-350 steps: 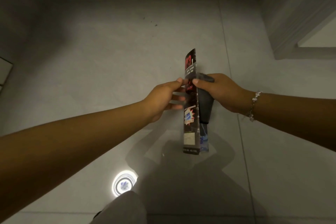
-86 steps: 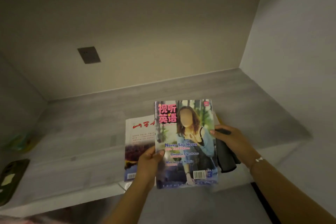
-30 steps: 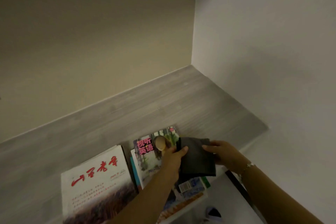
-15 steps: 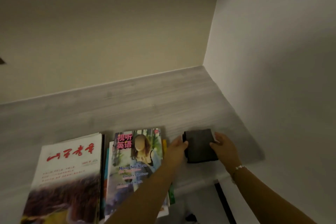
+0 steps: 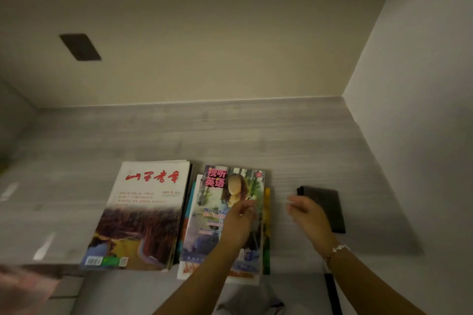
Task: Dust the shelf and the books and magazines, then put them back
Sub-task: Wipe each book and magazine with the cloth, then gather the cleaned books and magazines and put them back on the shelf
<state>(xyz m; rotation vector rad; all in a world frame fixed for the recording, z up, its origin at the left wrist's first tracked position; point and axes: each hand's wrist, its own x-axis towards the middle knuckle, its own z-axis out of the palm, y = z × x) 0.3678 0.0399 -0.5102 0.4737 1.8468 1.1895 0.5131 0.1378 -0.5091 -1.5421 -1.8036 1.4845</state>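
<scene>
Two stacks lie on the grey wooden shelf. The left stack is topped by a white magazine with red characters. The right stack is topped by a colourful magazine with a woman on its cover. My left hand hovers over or rests on that cover, fingers loosely bent, holding nothing. A folded dark cloth lies flat on the shelf to the right. My right hand is just left of the cloth, apart from it, fingers relaxed and empty.
The shelf sits in an alcove with a beige back wall and a white side wall on the right. A dark rectangular plate is on the back wall. The right stack overhangs the shelf's front edge.
Both hands have let go of the dark cloth, which now lies on the shelf. My left hand moved left over the colourful magazine; my right hand drew back from the cloth.
</scene>
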